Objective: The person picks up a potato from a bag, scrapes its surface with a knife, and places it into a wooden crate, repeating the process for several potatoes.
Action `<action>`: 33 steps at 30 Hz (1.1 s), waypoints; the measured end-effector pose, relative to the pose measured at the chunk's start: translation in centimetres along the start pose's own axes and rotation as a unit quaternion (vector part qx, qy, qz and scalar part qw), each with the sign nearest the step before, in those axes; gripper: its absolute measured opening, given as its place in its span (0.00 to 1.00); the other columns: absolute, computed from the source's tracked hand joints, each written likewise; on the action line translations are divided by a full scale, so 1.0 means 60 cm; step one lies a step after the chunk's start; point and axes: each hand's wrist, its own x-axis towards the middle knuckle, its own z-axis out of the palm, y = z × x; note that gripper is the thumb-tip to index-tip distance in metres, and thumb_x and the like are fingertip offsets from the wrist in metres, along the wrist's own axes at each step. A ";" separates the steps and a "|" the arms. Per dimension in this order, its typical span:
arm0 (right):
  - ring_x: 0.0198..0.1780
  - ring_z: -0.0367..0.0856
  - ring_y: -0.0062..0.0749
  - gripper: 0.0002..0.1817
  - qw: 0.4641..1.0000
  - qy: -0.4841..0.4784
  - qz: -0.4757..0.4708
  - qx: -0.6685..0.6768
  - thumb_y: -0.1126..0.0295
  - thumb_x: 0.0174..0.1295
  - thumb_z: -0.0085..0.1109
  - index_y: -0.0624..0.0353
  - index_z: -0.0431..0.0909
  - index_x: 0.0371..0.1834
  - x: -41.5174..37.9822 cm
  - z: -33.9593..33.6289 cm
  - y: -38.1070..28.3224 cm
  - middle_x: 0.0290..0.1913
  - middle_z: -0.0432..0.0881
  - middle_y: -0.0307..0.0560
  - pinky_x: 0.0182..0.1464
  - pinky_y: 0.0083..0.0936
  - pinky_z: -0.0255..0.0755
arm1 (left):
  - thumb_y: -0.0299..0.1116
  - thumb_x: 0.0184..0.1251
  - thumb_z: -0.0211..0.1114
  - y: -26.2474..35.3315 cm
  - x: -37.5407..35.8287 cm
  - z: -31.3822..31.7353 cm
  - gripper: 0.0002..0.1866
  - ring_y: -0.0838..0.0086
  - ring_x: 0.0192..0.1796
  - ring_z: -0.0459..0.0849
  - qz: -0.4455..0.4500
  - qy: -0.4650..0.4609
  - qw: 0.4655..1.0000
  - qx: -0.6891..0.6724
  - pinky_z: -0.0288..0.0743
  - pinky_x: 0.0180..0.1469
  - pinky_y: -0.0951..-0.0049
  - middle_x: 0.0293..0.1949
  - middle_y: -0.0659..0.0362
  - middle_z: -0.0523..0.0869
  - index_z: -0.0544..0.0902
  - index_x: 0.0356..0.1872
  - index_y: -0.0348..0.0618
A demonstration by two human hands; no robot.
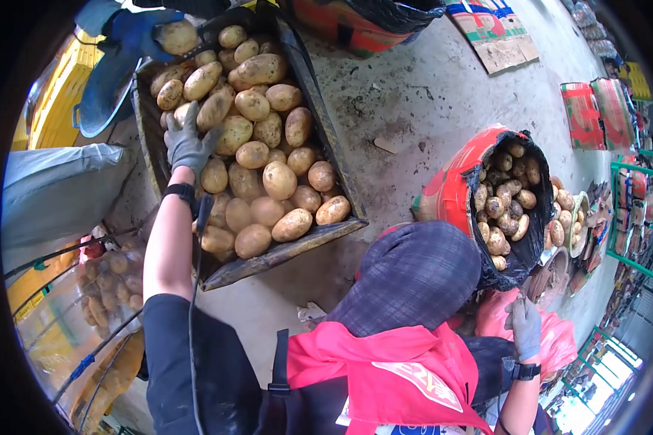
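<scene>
My left hand (189, 145), in a grey glove, is spread over the potatoes (252, 154) in a large black-lined box (286, 255). Its fingers are apart at the box's left side, with potatoes beneath and beside them. My right hand (524, 322), also gloved, is at the lower right by a pink plastic bag (559, 337), below a red carton (453, 177) with a black liner that holds smaller potatoes (508, 199). Its fingers are curled, and whether they hold anything is hidden.
A co-worker's blue-gloved hand (141, 32) holds a potato (177, 36) at the box's top left corner. Yellow crates (62, 94) and a blue basin (101, 101) stand left. A plastic bag of potatoes (112, 286) is lower left. Flattened cardboard (493, 36) lies at the top.
</scene>
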 end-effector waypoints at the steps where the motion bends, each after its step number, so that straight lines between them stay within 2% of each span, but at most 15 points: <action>1: 0.23 0.73 0.18 0.23 1.000 0.000 -0.004 -0.004 0.53 0.84 0.50 0.61 0.80 0.35 0.003 -0.001 -0.009 0.23 0.76 0.36 0.28 0.21 0.68 | 0.70 0.60 0.70 0.009 -0.002 0.012 0.44 0.36 0.77 0.65 -0.009 0.059 0.998 0.031 0.64 0.77 0.42 0.81 0.36 0.60 0.72 0.78 0.75; 2: 0.23 0.73 0.19 0.24 1.000 -0.005 -0.013 -0.013 0.53 0.84 0.50 0.61 0.80 0.35 0.004 -0.001 -0.017 0.23 0.77 0.37 0.27 0.21 0.68 | 0.68 0.62 0.70 0.017 0.000 0.020 0.42 0.39 0.78 0.66 -0.017 0.118 0.991 0.062 0.65 0.76 0.40 0.82 0.38 0.61 0.72 0.78 0.75; 3: 0.22 0.74 0.19 0.24 1.000 -0.009 -0.020 -0.021 0.53 0.84 0.49 0.61 0.80 0.35 0.002 -0.001 -0.023 0.22 0.77 0.38 0.27 0.22 0.68 | 0.63 0.66 0.67 0.022 0.001 0.024 0.38 0.41 0.77 0.67 -0.004 0.137 0.987 0.088 0.63 0.76 0.39 0.79 0.43 0.68 0.72 0.78 0.73; 4: 0.21 0.74 0.19 0.24 0.999 -0.013 -0.025 -0.030 0.53 0.84 0.49 0.61 0.80 0.35 0.000 -0.003 -0.026 0.22 0.77 0.38 0.26 0.22 0.68 | 0.63 0.66 0.67 0.028 -0.001 0.018 0.38 0.41 0.77 0.67 -0.006 0.135 0.987 0.087 0.63 0.76 0.39 0.79 0.43 0.68 0.72 0.78 0.73; 6: 0.21 0.74 0.20 0.24 0.999 -0.011 -0.024 -0.029 0.53 0.84 0.49 0.62 0.80 0.35 0.000 -0.004 -0.022 0.22 0.77 0.39 0.26 0.22 0.68 | 0.60 0.69 0.65 0.042 -0.002 -0.013 0.36 0.44 0.78 0.67 0.078 0.062 0.988 0.121 0.61 0.77 0.42 0.73 0.46 0.76 0.72 0.78 0.71; 7: 0.21 0.74 0.20 0.25 0.999 -0.009 -0.024 -0.026 0.53 0.84 0.49 0.62 0.80 0.35 0.003 -0.002 -0.020 0.23 0.78 0.39 0.26 0.22 0.69 | 0.57 0.71 0.64 0.046 -0.002 -0.020 0.33 0.48 0.73 0.74 0.129 0.103 0.980 0.113 0.62 0.76 0.45 0.65 0.47 0.83 0.73 0.77 0.71; 11: 0.21 0.74 0.20 0.25 0.999 -0.018 -0.011 -0.036 0.52 0.84 0.49 0.62 0.80 0.35 0.013 0.007 -0.018 0.22 0.77 0.38 0.26 0.22 0.69 | 0.54 0.71 0.65 0.054 0.012 -0.027 0.30 0.51 0.64 0.81 0.119 0.070 0.985 0.105 0.68 0.71 0.48 0.61 0.52 0.86 0.77 0.74 0.70; 17: 0.22 0.79 0.22 0.21 0.999 0.004 -0.033 -0.038 0.58 0.83 0.50 0.62 0.82 0.36 0.004 0.003 -0.020 0.21 0.80 0.41 0.28 0.24 0.72 | 0.31 0.67 0.63 0.033 0.033 -0.009 0.22 0.50 0.54 0.85 0.172 0.099 0.970 0.143 0.80 0.54 0.49 0.55 0.51 0.86 0.85 0.60 0.65; 21: 0.23 0.79 0.23 0.20 1.000 -0.013 -0.011 0.026 0.58 0.82 0.51 0.62 0.83 0.39 -0.010 -0.002 -0.006 0.23 0.80 0.41 0.29 0.25 0.72 | 0.33 0.66 0.64 0.053 0.015 -0.040 0.21 0.49 0.54 0.85 0.101 0.021 0.989 0.104 0.79 0.56 0.48 0.51 0.50 0.85 0.84 0.60 0.64; 22: 0.24 0.79 0.23 0.19 0.999 -0.021 0.002 0.042 0.58 0.81 0.52 0.62 0.83 0.41 -0.010 -0.002 -0.002 0.24 0.81 0.41 0.29 0.25 0.72 | 0.34 0.67 0.65 0.050 0.000 -0.045 0.21 0.47 0.60 0.83 0.090 -0.009 0.990 0.104 0.78 0.60 0.50 0.56 0.47 0.85 0.83 0.62 0.61; 24: 0.24 0.79 0.23 0.19 0.998 -0.044 0.016 0.046 0.57 0.81 0.53 0.62 0.83 0.41 -0.019 0.000 -0.007 0.24 0.81 0.41 0.29 0.25 0.73 | 0.37 0.68 0.65 0.037 -0.051 -0.036 0.23 0.44 0.66 0.80 0.204 0.097 0.974 0.001 0.75 0.68 0.53 0.63 0.43 0.83 0.82 0.66 0.56; 28: 0.25 0.81 0.24 0.18 0.991 -0.126 0.051 -0.015 0.57 0.79 0.55 0.62 0.83 0.41 -0.041 0.005 -0.032 0.25 0.82 0.42 0.30 0.25 0.73 | 0.38 0.67 0.69 0.042 -0.200 -0.076 0.31 0.45 0.72 0.76 0.088 0.055 0.989 -0.109 0.68 0.77 0.53 0.69 0.42 0.79 0.77 0.72 0.46; 29: 0.25 0.79 0.23 0.15 0.988 -0.142 0.054 0.002 0.59 0.79 0.55 0.61 0.83 0.46 -0.040 0.004 -0.020 0.26 0.80 0.39 0.30 0.23 0.72 | 0.38 0.67 0.71 0.036 -0.232 -0.095 0.33 0.48 0.74 0.76 0.037 0.009 0.985 -0.167 0.68 0.78 0.56 0.70 0.43 0.79 0.76 0.73 0.42; 31: 0.26 0.78 0.22 0.14 0.984 -0.151 0.048 0.078 0.61 0.78 0.55 0.61 0.82 0.50 -0.040 -0.002 0.001 0.27 0.79 0.37 0.31 0.22 0.72 | 0.35 0.74 0.71 0.000 -0.289 -0.139 0.27 0.66 0.72 0.78 -0.074 -0.057 0.917 -0.388 0.69 0.76 0.64 0.69 0.52 0.82 0.79 0.71 0.39; 33: 0.28 0.75 0.18 0.15 0.965 -0.161 0.025 0.205 0.67 0.76 0.55 0.61 0.77 0.60 -0.032 -0.012 0.032 0.31 0.76 0.33 0.32 0.20 0.69 | 0.28 0.78 0.66 -0.094 -0.305 -0.215 0.19 0.71 0.64 0.83 -0.133 -0.049 0.884 -0.445 0.74 0.71 0.68 0.62 0.55 0.87 0.83 0.67 0.39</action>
